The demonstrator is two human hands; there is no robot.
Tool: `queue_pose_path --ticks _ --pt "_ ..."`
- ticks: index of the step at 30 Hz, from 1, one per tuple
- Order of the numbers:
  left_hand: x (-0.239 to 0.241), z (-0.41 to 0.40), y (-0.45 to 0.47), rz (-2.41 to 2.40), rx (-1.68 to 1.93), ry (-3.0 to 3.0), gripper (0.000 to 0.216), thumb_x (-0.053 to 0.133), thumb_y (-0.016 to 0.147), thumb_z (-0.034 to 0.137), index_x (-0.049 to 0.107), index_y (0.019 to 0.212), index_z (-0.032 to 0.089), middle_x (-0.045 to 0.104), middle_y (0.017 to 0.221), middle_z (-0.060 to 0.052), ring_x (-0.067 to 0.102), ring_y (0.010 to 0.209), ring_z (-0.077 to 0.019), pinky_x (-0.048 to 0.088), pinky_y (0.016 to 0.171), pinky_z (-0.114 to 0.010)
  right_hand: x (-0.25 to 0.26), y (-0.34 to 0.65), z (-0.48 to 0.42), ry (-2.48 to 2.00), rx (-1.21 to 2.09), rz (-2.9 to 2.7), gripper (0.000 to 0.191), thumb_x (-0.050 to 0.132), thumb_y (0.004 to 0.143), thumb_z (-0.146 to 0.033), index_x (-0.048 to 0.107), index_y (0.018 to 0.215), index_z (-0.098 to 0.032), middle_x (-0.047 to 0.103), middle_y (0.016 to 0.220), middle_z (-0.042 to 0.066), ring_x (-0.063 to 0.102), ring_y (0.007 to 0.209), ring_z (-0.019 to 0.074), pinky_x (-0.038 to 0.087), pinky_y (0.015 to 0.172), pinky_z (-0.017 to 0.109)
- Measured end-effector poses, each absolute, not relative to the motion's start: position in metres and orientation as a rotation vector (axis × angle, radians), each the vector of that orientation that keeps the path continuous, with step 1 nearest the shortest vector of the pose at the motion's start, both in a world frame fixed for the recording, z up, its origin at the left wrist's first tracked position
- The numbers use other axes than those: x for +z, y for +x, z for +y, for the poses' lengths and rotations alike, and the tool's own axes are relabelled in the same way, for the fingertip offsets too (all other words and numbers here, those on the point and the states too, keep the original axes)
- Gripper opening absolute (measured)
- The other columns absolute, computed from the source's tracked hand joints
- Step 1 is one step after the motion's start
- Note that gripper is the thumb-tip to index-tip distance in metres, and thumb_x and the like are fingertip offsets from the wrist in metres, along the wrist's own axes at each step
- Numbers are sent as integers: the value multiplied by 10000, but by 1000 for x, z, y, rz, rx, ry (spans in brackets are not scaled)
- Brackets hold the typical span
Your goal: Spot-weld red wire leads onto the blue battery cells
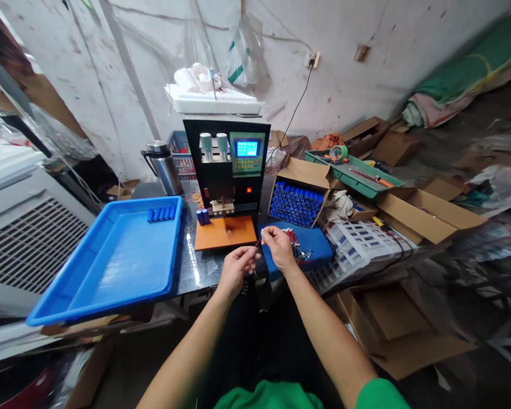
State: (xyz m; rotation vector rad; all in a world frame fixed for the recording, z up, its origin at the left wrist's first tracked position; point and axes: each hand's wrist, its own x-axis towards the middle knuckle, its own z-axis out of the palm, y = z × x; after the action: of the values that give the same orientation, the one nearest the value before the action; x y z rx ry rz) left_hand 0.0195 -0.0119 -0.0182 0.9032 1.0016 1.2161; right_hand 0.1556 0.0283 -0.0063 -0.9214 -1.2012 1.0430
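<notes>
My left hand and my right hand are close together in front of the spot welder. Both pinch a short red wire, one hand near each end. Just beyond them is the welder's orange work plate, where a pair of blue battery cells stands at the left. To the right of my right hand, a pile of wire leads with red parts and metal ends lies on a blue cloth pad.
At the left, a blue tray holds several blue cells. A cardboard box packed with cells sits right of the welder. Behind stands a steel flask. Farther right are a green tray and an open carton.
</notes>
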Motion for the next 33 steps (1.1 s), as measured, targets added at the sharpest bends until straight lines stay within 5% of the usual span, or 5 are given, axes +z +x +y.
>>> queue_pose_path --ticks 8,24,29,33 --pt "-17 -15 8 1079 1227 1061 462 732 717 555 608 891 146 732 783 -63 583 472 -101 418 434 -205 -14 155 19 -901 1277 -1286 281 705 736 -410 646 913 -201 652 851 17 597 706 146 508 673 277" --pt "-16 -17 -23 1125 1177 1301 366 633 817 528 558 787 171 641 616 2 487 435 -90 372 434 -215 -19 129 14 -883 1393 -1328 232 762 693 -400 694 697 -178 671 612 19 618 592 164 508 646 296" --pt "-17 14 -55 1547 1543 1385 240 651 821 387 621 905 164 671 818 -41 602 671 -136 493 642 -266 -24 125 16 -968 1234 -1282 230 719 700 -399 656 678 -179 622 598 5 552 561 140 455 586 274" --pt "-19 66 -87 1897 1775 1303 365 666 775 239 602 1125 155 657 1130 -115 643 953 -200 513 893 -352 -29 127 16 -999 1192 -1241 241 681 718 -410 629 658 -183 586 565 -1 526 538 137 431 566 272"
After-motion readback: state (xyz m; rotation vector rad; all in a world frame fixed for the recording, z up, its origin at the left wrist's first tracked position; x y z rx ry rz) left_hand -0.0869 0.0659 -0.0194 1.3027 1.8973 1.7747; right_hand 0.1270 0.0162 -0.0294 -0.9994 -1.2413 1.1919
